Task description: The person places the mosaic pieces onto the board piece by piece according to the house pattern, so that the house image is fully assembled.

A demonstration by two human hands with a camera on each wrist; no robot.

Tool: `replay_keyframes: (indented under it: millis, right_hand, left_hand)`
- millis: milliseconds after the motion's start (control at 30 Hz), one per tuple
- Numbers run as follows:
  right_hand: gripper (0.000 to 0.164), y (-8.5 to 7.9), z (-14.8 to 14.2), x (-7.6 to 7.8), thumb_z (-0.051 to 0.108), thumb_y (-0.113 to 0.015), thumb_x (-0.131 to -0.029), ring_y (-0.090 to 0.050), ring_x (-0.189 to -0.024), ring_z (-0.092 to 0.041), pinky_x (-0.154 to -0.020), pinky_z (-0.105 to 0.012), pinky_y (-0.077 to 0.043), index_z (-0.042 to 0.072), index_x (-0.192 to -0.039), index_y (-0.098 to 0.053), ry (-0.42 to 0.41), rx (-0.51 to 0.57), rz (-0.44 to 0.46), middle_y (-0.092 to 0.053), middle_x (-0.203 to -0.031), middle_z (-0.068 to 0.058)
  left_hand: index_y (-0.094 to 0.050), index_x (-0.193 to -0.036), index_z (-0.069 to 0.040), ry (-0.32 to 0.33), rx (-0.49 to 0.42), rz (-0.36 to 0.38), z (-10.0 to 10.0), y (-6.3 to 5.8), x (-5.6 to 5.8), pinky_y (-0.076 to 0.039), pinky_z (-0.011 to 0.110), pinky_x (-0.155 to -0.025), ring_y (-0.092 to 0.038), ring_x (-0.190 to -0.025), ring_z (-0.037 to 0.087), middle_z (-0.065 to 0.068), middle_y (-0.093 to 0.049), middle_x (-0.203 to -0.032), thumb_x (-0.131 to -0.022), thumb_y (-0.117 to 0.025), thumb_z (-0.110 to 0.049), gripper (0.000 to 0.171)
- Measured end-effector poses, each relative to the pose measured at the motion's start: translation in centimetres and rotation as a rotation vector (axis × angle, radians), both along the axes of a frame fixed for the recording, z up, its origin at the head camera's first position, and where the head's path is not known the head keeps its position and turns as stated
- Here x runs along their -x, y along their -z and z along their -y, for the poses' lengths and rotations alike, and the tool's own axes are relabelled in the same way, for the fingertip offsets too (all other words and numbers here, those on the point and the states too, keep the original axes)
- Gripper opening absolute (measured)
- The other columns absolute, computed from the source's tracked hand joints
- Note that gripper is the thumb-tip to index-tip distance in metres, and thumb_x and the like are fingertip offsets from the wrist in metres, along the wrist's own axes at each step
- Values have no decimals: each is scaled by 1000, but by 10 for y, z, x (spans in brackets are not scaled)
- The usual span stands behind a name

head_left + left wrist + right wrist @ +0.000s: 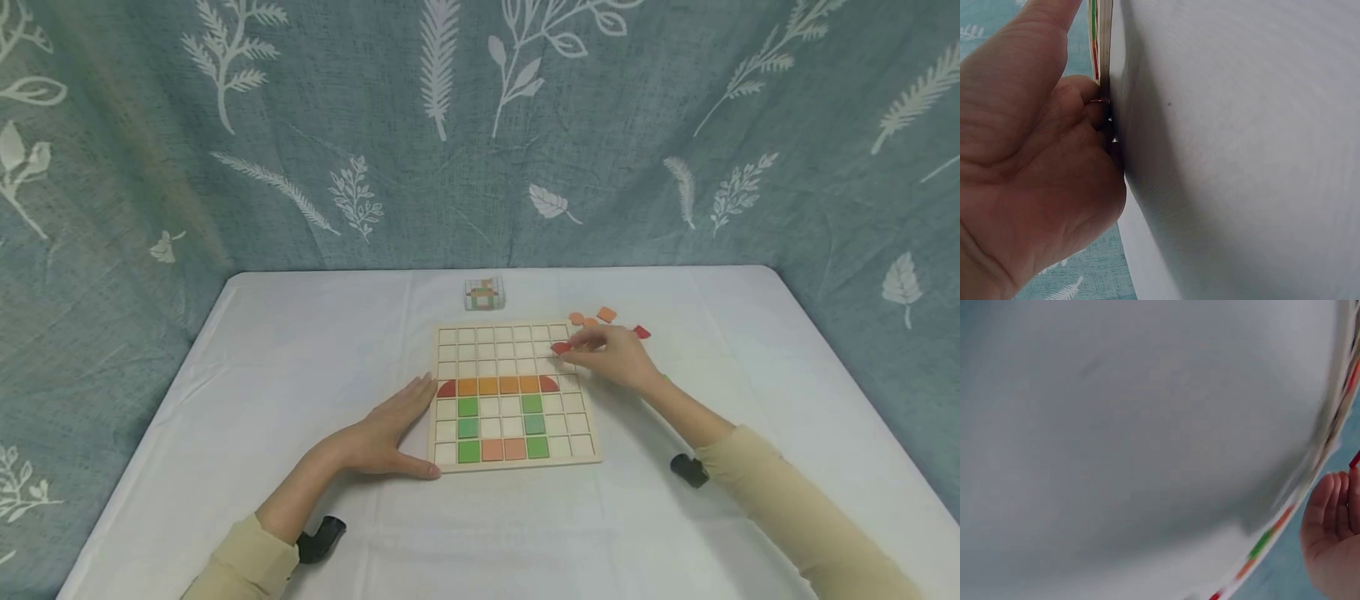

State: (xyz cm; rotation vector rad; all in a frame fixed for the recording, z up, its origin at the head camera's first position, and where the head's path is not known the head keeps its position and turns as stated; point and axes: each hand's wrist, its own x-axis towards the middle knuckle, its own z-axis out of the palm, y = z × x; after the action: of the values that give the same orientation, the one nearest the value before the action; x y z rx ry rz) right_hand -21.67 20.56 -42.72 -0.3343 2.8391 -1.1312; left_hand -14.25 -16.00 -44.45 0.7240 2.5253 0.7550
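Observation:
A square wooden grid board point(517, 467) lies flat on the table. In its fourth row from the back, a red corner tile point(446, 388) and another red one point(549, 383) flank several orange tiles point(488, 386). Green tiles point(468, 427) run down two columns below, with two light-orange tiles point(492, 450) between them in the front row. My left hand point(390, 429) rests on the table, fingers and thumb extended against the board's left edge. Between thumb and fingertips, my right hand point(611, 357) pinches a red tile point(561, 347) over the board's back right cells.
Behind the board lies a small pattern card point(483, 294). Loose orange tiles point(607, 314) and a red tile point(641, 332) lie beyond my right hand; a green piece point(667, 377) peeks out by the right wrist. The white cloth-covered table point(315, 333) ends at a leaf-patterned curtain point(465, 200).

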Motion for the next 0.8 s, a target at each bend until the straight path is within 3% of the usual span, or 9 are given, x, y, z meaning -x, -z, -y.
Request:
replay_keyframes:
  millis: [233, 533, 800]
  right_hand:
    - [28, -2, 60, 1, 38, -81, -79, -61, -80, -15, -67, -31, -51, 18, -97, -74, -108, 69, 68, -68, -88, 5]
    - [21, 0, 111, 10, 30, -78, -84, -62, -86, -13, -78, -29, -52, 13, -96, -75, -290, -131, -57, -70, -93, 4]
    - [20, -2, 126, 11, 27, -77, -85, -63, -96, -18, -89, -33, -51, 10, -97, -74, -325, -182, -72, -72, -95, 1]
  left_hand:
    - [-13, -156, -2, 9, -3, 2, 2, -3, 0, -13, 53, -118, -3, -149, 31, 14, -7, -163, -73, -78, -57, 119]
    - [-13, -156, -3, 11, -9, 16, 2, -4, 1, -14, 54, -117, -3, -149, 31, 14, -7, -163, -74, -79, -55, 117]
    - [-13, -156, -4, 10, -18, 23, 2, -3, 0, -14, 55, -117, -3, -149, 30, 13, -7, -163, -73, -79, -55, 118]
